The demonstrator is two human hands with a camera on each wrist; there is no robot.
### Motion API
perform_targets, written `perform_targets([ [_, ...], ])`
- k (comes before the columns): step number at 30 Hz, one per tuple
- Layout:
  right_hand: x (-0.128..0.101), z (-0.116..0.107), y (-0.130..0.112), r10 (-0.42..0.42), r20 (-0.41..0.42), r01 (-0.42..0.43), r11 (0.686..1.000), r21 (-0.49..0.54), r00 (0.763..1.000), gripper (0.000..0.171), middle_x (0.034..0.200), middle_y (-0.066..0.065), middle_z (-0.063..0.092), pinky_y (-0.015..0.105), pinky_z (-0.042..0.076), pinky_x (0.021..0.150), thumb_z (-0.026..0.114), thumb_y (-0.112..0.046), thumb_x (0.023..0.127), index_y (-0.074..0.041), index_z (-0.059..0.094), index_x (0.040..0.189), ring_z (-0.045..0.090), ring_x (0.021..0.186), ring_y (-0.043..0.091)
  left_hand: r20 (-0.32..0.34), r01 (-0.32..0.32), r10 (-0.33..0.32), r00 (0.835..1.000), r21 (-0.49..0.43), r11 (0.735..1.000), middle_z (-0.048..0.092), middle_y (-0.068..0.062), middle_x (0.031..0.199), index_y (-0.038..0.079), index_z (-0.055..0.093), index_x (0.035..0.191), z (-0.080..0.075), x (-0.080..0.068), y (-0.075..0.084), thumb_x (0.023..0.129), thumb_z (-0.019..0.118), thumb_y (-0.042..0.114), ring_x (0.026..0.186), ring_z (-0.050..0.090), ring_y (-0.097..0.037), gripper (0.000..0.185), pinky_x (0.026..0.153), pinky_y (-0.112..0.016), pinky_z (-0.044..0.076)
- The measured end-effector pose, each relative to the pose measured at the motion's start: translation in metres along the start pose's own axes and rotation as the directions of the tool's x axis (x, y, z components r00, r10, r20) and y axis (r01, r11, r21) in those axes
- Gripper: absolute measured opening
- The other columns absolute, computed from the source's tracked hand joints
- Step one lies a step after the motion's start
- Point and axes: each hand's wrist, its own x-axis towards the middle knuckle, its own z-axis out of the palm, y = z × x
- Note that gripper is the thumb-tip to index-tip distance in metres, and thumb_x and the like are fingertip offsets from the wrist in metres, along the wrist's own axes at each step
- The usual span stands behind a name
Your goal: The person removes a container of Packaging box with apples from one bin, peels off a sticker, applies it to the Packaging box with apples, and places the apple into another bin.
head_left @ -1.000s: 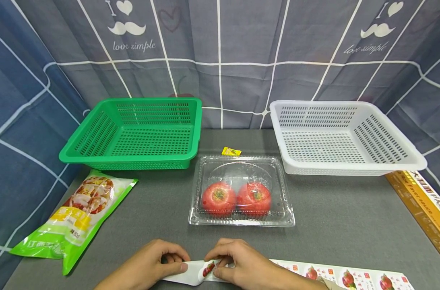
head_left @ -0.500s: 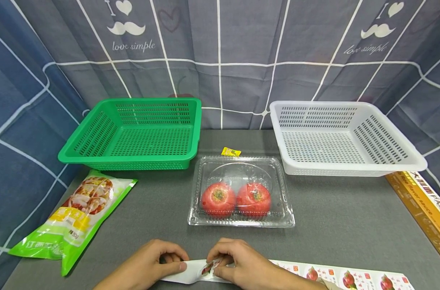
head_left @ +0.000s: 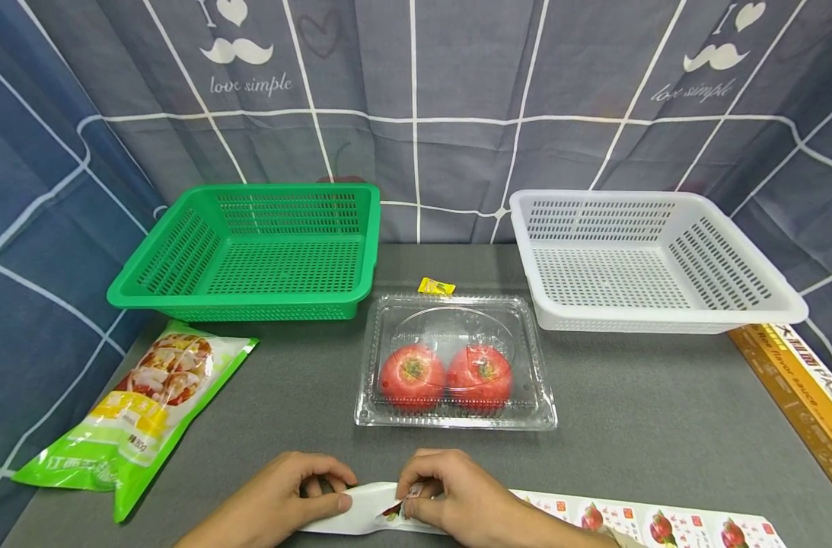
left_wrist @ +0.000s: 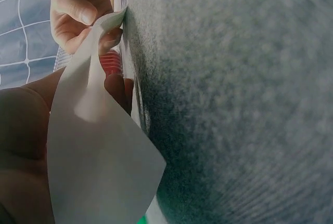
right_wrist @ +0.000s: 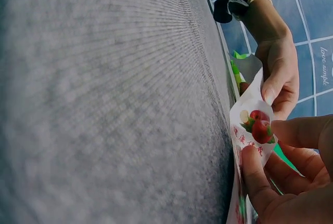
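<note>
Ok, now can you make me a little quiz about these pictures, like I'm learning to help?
1. How many red fruits are in the clear plastic box?
2. True or false: in the head view, the green basket is left of the white basket.
3. What do the left hand and right hand both hold?
A) the clear plastic box
B) the sticker strip
C) the green basket

Key: 1. Two. 2. True. 3. B.

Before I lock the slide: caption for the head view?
Left hand and right hand pinch a fruit-printed paper strip in front of a clear plastic box with two red fruits.
</note>
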Motion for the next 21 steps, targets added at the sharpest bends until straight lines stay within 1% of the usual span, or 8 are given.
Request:
perform_targets([
  [4, -0.001, 0.000, 0.000, -0.007, -0.005, 0.007, 1.000, 0.019, 1.000, 0.009, 0.092, -0.008, 0.064, 0.022, 0.053, 0.073, 0.072, -0.002, 0.087, -0.010, 0.069, 0.089, 0.057, 0.082, -0.002, 0.012, 0.017, -0.017, 1.000, -0.009, 1.000, 0.064, 0.014, 0.082, 0.005, 0.071, 0.102, 0.000, 0.000, 0.000, 0.091, 0.070, 0.010, 0.067, 0.055, 0.002, 0.012, 0.055, -0.023, 0.047],
  [9, -0.003, -0.001, 0.000, -0.003, -0.001, 0.003, 0.999, 0.051, 1.000, 0.007, 0.096, -0.004, 0.065, 0.024, 0.054, 0.077, 0.072, -0.001, 0.088, -0.008, 0.069, 0.089, 0.059, 0.087, 0.001, 0.030, 0.037, -0.037, 0.999, -0.026, 0.999, 0.062, 0.015, 0.079, 0.005, 0.071, 0.100, 0.000, 0.000, 0.001, 0.091, 0.070, 0.011, 0.067, 0.054, 0.002, 0.011, 0.054, -0.022, 0.046],
  [12, -0.006, -0.002, -0.001, -0.017, -0.009, 0.018, 0.999, 0.049, 1.000, 0.006, 0.101, -0.001, 0.066, 0.025, 0.055, 0.078, 0.071, -0.002, 0.089, -0.007, 0.070, 0.089, 0.060, 0.092, 0.004, 0.028, 0.029, -0.028, 0.999, -0.025, 0.999, 0.061, 0.015, 0.079, 0.006, 0.072, 0.100, 0.000, 0.001, 0.001, 0.091, 0.071, 0.012, 0.067, 0.053, 0.002, 0.011, 0.054, -0.022, 0.046],
  [15, -0.009, -0.004, -0.003, -0.028, -0.018, 0.029, 0.999, 0.025, 0.999, 0.005, 0.106, 0.000, 0.065, 0.025, 0.055, 0.077, 0.071, -0.003, 0.089, -0.008, 0.070, 0.088, 0.060, 0.096, 0.006, 0.016, 0.007, -0.007, 1.000, -0.005, 1.000, 0.060, 0.015, 0.080, 0.007, 0.072, 0.101, -0.001, 0.001, 0.001, 0.090, 0.072, 0.013, 0.069, 0.053, 0.001, 0.012, 0.055, -0.023, 0.046],
  [18, -0.012, -0.005, -0.005, -0.031, -0.025, 0.031, 0.999, 0.006, 0.999, 0.006, 0.110, 0.001, 0.064, 0.024, 0.054, 0.076, 0.070, -0.003, 0.089, -0.009, 0.069, 0.088, 0.061, 0.097, 0.008, 0.004, -0.009, 0.008, 1.000, 0.029, 1.000, 0.060, 0.015, 0.082, 0.008, 0.072, 0.101, -0.001, 0.001, 0.000, 0.090, 0.073, 0.014, 0.072, 0.053, 0.001, 0.013, 0.058, -0.023, 0.046],
  [21, -0.014, -0.007, -0.008, -0.036, -0.029, 0.037, 0.999, 0.011, 0.999, 0.008, 0.111, 0.003, 0.063, 0.024, 0.055, 0.075, 0.070, -0.002, 0.089, -0.009, 0.069, 0.087, 0.061, 0.097, 0.008, 0.004, -0.007, 0.006, 1.000, 0.053, 0.999, 0.058, 0.016, 0.083, 0.010, 0.072, 0.101, -0.002, 0.001, 0.000, 0.089, 0.074, 0.015, 0.073, 0.052, 0.001, 0.013, 0.059, -0.023, 0.045],
])
